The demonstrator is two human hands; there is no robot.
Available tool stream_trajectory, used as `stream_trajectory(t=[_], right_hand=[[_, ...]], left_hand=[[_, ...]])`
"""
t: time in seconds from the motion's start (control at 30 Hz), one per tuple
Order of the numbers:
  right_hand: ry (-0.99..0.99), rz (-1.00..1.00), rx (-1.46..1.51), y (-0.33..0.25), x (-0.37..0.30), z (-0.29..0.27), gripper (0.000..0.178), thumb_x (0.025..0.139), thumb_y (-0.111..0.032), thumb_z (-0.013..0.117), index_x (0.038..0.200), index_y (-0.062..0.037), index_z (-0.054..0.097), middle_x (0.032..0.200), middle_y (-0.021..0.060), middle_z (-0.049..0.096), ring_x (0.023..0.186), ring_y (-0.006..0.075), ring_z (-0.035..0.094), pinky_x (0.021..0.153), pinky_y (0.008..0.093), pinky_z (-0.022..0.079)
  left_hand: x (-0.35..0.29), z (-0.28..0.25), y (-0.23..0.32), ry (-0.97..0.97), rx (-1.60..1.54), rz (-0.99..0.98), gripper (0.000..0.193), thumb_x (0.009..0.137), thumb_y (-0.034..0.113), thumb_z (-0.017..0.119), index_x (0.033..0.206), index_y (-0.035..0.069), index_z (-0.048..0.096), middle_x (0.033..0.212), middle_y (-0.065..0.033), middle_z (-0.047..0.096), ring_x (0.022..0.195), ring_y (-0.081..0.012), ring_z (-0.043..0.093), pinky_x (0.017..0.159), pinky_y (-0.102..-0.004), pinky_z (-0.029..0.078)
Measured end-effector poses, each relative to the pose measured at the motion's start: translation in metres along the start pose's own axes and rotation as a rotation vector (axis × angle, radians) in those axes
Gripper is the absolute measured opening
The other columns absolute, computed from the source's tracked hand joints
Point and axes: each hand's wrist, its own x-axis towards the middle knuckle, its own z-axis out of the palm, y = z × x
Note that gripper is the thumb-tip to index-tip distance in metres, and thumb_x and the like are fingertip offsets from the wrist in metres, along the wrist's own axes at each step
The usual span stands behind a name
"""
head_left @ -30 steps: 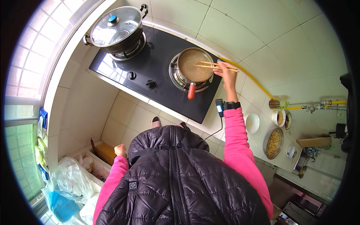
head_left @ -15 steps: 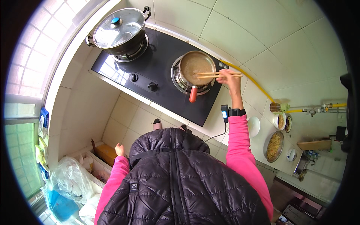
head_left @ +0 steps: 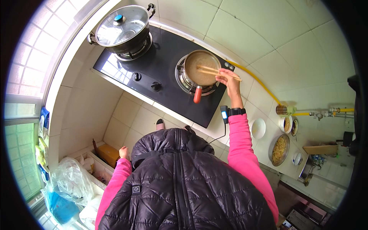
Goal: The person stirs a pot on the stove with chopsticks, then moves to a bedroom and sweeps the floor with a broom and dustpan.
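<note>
My right hand (head_left: 229,78) is closed round a pair of wooden chopsticks (head_left: 209,71), whose far ends dip into the pot. The small saucepan (head_left: 201,69) has a red handle (head_left: 197,94) pointing toward me, and cloudy light-brown liquid fills much of it. It sits on the right burner (head_left: 180,74) of a black glass gas hob (head_left: 168,65). My left hand (head_left: 123,152) hangs low beside my body, its fingers curled with nothing visible in them. A worn device with a cable is strapped to my right wrist.
A big lidded pot (head_left: 122,30) stands on the left burner. A white bowl (head_left: 258,128) and a metal dish of yellowish food (head_left: 280,150) stand on the right counter. A yellow gas hose (head_left: 260,83) runs along the wall. Plastic bags (head_left: 73,182) lie at lower left.
My right hand has shifted a little left and nearer to me. The chopsticks have changed from nearly level to slanting, their tips moving up and left in the pot.
</note>
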Motion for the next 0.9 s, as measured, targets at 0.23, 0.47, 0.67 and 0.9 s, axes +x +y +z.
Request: stream_trajectory(t=[0.23, 0.47, 0.67, 0.9], right_hand=[[0.053, -0.071, 0.062, 0.005, -0.004, -0.011, 0.020, 0.083, -0.006, 0.056, 0.099, 0.0044, 0.061, 0.084, 0.0119, 0.065, 0.071, 0.0183, 0.065, 0.069, 0.0295, 0.056], [0.382, -0.031, -0.105, -0.005, -0.010, -0.004, 0.022, 0.084, -0.007, 0.056, 0.101, 0.0047, 0.062, 0.083, 0.0122, 0.065, 0.070, 0.0191, 0.065, 0.067, 0.0292, 0.056], [0.138, 0.095, -0.156, -0.008, -0.009, 0.001, 0.018, 0.081, -0.004, 0.057, 0.094, 0.0056, 0.064, 0.081, 0.0142, 0.065, 0.066, 0.0191, 0.065, 0.062, 0.0273, 0.057], [0.070, -0.014, -0.042, -0.009, -0.009, -0.002, 0.020, 0.083, -0.007, 0.056, 0.097, 0.0055, 0.063, 0.079, 0.0128, 0.065, 0.066, 0.0192, 0.066, 0.061, 0.0271, 0.056]], left_hand=[[-0.020, -0.005, 0.021, -0.053, -0.039, 0.004, 0.043, 0.081, 0.014, 0.057, 0.124, 0.007, 0.053, 0.086, -0.0081, 0.063, 0.064, -0.0181, 0.059, 0.046, -0.0313, 0.042], [-0.021, -0.003, 0.029, -0.039, -0.077, 0.110, 0.043, 0.083, 0.015, 0.056, 0.125, 0.008, 0.052, 0.098, -0.0102, 0.064, 0.071, -0.0200, 0.063, 0.050, -0.0328, 0.045], [-0.017, 0.000, 0.033, -0.073, -0.077, 0.142, 0.039, 0.086, 0.023, 0.055, 0.120, 0.004, 0.056, 0.091, -0.0097, 0.065, 0.065, -0.0194, 0.064, 0.043, -0.0308, 0.043], [-0.025, 0.003, 0.038, -0.148, -0.055, 0.024, 0.042, 0.087, 0.020, 0.051, 0.127, 0.007, 0.050, 0.094, -0.0072, 0.064, 0.068, -0.0190, 0.064, 0.046, -0.0310, 0.040]])
